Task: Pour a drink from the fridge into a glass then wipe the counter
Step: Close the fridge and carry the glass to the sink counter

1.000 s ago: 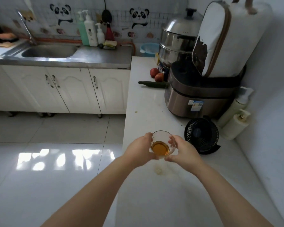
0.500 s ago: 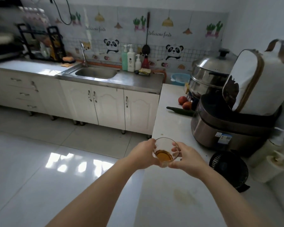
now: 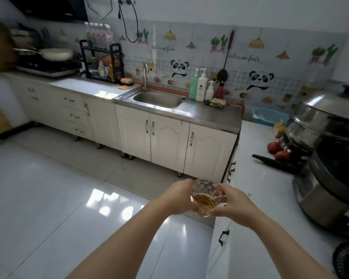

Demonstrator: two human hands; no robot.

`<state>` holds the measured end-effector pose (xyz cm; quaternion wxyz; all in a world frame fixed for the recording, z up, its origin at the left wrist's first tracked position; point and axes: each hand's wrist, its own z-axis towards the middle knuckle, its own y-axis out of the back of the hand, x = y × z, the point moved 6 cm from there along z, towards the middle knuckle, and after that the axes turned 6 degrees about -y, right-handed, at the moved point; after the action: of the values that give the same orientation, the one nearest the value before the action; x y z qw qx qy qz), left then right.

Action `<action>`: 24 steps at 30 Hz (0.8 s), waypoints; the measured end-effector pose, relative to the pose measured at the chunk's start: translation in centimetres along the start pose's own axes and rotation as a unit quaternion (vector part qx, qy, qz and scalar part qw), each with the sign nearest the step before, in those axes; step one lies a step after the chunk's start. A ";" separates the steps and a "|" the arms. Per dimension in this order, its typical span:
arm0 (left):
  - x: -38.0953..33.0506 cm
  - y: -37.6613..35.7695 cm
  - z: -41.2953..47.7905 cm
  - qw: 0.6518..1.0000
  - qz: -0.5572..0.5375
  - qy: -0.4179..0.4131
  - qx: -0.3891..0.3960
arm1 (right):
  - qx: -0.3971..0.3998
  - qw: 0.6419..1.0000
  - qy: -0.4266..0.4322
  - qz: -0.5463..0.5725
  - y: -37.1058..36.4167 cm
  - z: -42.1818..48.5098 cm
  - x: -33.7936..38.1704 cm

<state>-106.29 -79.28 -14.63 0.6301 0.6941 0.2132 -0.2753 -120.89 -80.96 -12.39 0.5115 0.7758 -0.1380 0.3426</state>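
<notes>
A small clear glass [image 3: 206, 196] with a dimpled wall holds a little amber drink at its bottom. Both hands hold it in the air. My left hand [image 3: 179, 196] wraps its left side and my right hand [image 3: 233, 204] grips its right side. The glass hangs off the left edge of the white counter [image 3: 256, 178], above the floor. No bottle or cloth is in my hands.
A rice cooker [image 3: 330, 188], a steel steamer pot [image 3: 326, 117], two red fruits [image 3: 278, 152], a cucumber [image 3: 274, 162] and a black fan [image 3: 347, 262] stand on the counter at right. Across the floor are the sink [image 3: 157, 99], soap bottles [image 3: 199, 85] and sponges [image 3: 217, 102].
The view has swung up and left, bringing the sink wall and stove into sight. The glass has moved off the counter's edge to the left, still held in both hands.
</notes>
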 end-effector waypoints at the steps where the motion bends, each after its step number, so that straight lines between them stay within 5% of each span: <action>1: 1.5 1.1 0.3 1.000 0.000 0.004 0.000 | 0.001 1.000 0.001 0.000 -0.8 1.2 1.1; 24: 31.6 31.1 8.2 0.993 0.009 0.092 -0.069 | 0.074 0.992 0.102 -0.004 -17.0 33.1 29.7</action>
<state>-63.30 -92.62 -12.05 0.6566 0.6733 0.2823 -0.1895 -76.75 -98.88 -12.33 0.4656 0.7732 -0.0564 0.4269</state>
